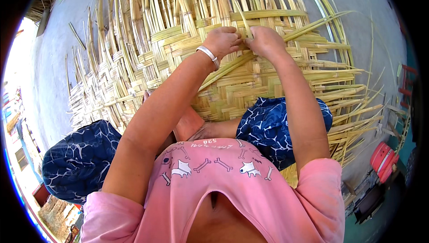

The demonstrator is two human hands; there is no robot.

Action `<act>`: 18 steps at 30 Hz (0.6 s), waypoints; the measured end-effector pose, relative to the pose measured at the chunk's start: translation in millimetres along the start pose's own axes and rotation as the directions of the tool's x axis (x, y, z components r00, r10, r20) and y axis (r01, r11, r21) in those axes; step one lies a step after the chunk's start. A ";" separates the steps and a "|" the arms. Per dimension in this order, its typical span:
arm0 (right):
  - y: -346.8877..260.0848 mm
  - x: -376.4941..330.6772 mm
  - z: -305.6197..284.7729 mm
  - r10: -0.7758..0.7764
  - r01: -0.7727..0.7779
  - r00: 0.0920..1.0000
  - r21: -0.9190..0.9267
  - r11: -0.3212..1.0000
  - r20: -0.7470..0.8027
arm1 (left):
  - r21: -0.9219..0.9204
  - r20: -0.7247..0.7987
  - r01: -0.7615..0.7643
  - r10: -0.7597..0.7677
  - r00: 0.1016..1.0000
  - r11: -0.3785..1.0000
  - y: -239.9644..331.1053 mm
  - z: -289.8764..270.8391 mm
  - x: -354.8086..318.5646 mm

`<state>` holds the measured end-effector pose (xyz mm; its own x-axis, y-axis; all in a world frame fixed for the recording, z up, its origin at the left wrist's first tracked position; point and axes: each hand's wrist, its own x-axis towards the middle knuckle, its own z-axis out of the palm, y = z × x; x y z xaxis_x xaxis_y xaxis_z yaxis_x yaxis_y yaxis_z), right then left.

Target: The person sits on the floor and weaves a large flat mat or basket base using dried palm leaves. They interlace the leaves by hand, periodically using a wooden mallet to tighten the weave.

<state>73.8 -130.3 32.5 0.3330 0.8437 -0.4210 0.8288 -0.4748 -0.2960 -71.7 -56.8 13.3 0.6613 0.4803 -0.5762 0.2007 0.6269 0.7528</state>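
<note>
A partly woven mat (268,80) of split yellow-green cane or bamboo strips spreads before me, its loose ends fanning out at the far side and the right. My right hand (267,43) is closed, thumb and fingers pinching a narrow upright strip (243,16) that rises from the weave. Close beside it, my left hand (222,42), with a silver bangle (208,55) at the wrist, has its fingers curled at the strip's base; what they grip is hidden. A loose greenish strip (223,73) lies slantwise across the mat, passing beneath both hands.
My knees in blue patterned cloth (279,127) and a bare foot (187,124) rest at the mat's near edge. Grey floor (49,73) surrounds it. A cut strip piece (77,35) lies at the left. On the right stand a pink-red bag (383,161) and red furniture (406,84).
</note>
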 end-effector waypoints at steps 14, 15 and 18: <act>22.6 13.0 5.6 -0.023 0.012 0.998 0.202 0.979 0.054 | 0.178 -0.003 -0.136 0.139 0.990 0.975 -21.0 -5.2 21.0; 28.0 11.1 5.2 -0.025 0.007 0.998 0.279 0.960 0.062 | 0.101 -0.044 -0.109 0.114 0.993 0.989 -13.3 1.9 11.2; 29.9 4.4 -2.5 -0.059 0.018 0.996 0.498 0.867 0.068 | -0.160 -0.170 -0.080 0.053 0.984 0.984 2.6 8.8 -10.6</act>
<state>101.2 -140.2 23.9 0.2519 0.8515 -0.4599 0.5010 -0.5214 -0.6908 -71.9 -65.7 24.1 0.5387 0.6099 -0.5813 0.0289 0.6762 0.7362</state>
